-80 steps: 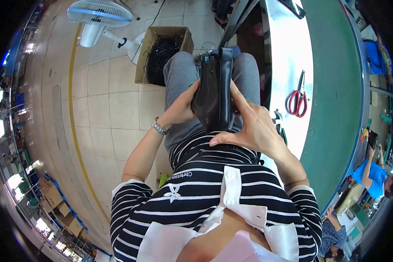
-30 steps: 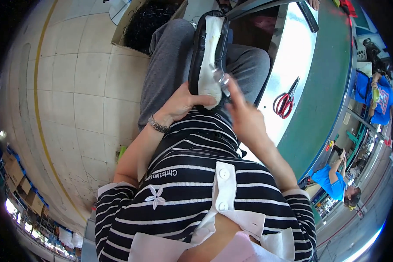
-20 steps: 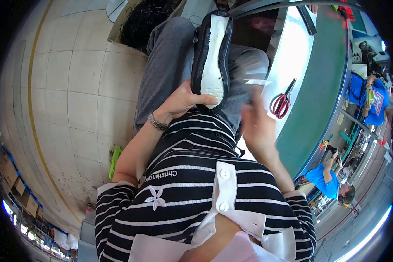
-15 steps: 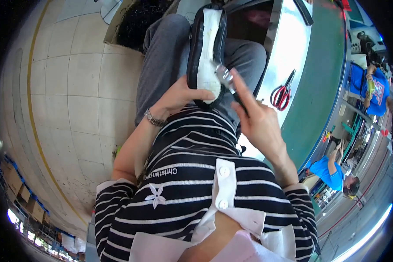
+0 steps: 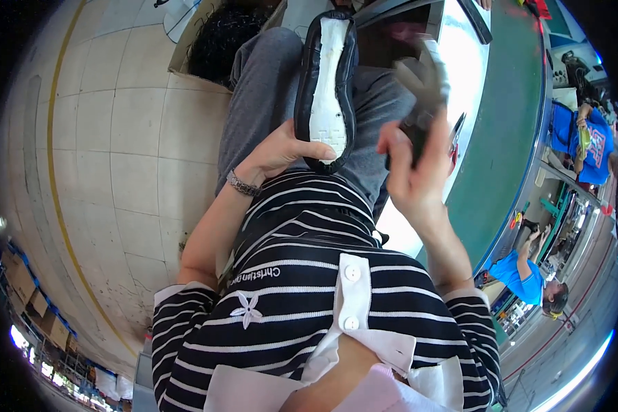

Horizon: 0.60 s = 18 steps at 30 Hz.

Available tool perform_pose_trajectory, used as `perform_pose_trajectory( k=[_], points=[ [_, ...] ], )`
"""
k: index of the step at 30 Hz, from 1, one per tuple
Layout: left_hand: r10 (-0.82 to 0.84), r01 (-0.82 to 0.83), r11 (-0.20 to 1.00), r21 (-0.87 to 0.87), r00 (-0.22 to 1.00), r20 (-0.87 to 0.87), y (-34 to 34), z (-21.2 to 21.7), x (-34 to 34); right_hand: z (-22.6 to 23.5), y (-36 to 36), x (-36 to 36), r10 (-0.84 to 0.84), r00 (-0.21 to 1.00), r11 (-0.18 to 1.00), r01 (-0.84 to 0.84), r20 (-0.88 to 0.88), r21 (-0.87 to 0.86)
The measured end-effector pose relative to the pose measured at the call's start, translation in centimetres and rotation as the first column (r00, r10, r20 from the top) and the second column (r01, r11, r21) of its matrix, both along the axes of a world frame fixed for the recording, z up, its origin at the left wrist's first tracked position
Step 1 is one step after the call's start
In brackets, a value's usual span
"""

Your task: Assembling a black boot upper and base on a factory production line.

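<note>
A black shoe upper stretched over a form lies sole-up over my lap, its white insole facing me and its edges folded inward. My left hand is closed around the near end, thumb pressed on the white insole and fingers hidden beneath. To the right, clear of the shoe, my right hand grips a hammer by its dark handle. The metal head is smeared by motion, so its exact shape cannot be made out.
Right of my knees runs a shiny metal ledge beside a green work surface. Scissors with red handles lie there, mostly behind my right hand. A box of black scraps stands at the far left. Two people in blue shirts are at the right.
My right hand has lifted the hammer off the shoe and moved it up and to the right. My left hand holds the shoe in nearly the same place.
</note>
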<state>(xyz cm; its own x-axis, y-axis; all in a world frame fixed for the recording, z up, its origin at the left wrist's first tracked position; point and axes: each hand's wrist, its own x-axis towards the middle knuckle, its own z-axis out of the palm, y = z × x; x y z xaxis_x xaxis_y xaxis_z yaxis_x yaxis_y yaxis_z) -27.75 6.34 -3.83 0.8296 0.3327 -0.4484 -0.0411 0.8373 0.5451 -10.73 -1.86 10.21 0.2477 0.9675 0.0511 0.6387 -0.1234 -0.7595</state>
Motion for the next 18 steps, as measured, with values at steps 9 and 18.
perform_pose_trajectory(
  k=[9,18],
  points=[
    [-0.016,0.018,0.999,0.045,0.999,-0.042,0.4,0.0,-0.8,1.1,5.7,2.6,0.201,0.954,0.979,-0.200,0.222,-0.025],
    [-0.056,0.059,0.997,0.057,0.997,-0.054,1.3,1.8,-1.3,0.1,8.4,3.2,0.205,0.975,0.964,-0.185,0.089,-0.194]
  ],
)
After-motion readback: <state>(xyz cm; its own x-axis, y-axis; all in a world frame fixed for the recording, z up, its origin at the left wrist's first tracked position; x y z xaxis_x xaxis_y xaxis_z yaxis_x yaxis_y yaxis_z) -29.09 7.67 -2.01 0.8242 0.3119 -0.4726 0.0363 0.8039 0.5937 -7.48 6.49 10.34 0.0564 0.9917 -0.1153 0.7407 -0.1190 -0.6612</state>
